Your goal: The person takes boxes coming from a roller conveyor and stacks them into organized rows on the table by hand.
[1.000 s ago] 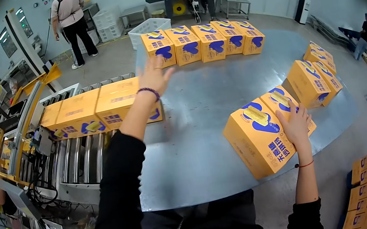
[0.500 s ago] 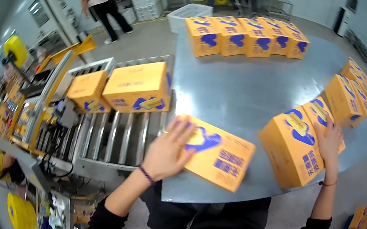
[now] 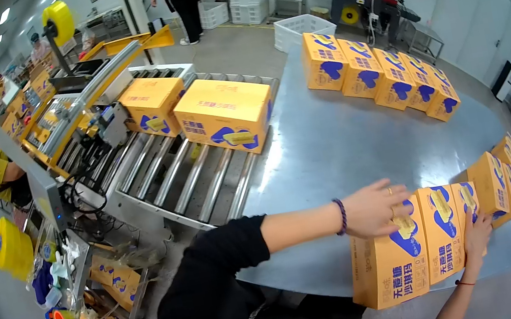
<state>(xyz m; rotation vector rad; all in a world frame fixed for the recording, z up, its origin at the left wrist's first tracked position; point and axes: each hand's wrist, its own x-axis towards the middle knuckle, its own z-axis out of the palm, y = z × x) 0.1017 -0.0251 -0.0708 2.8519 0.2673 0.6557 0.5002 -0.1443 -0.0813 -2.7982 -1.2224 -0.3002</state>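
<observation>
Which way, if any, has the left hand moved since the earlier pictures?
Yes; the left hand has moved rightward across the table, away from the roller conveyor.

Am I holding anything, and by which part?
Grip can't be told: left hand over the near row's left box, top end; right hand on its right box, right edge.

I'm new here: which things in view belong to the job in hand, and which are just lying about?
Seemingly in the job:
- nearest three boxes
- boxes on the roller conveyor
- five far boxes
- metal table

Apparently just about:
- white crate behind table
- stacked white crates
</observation>
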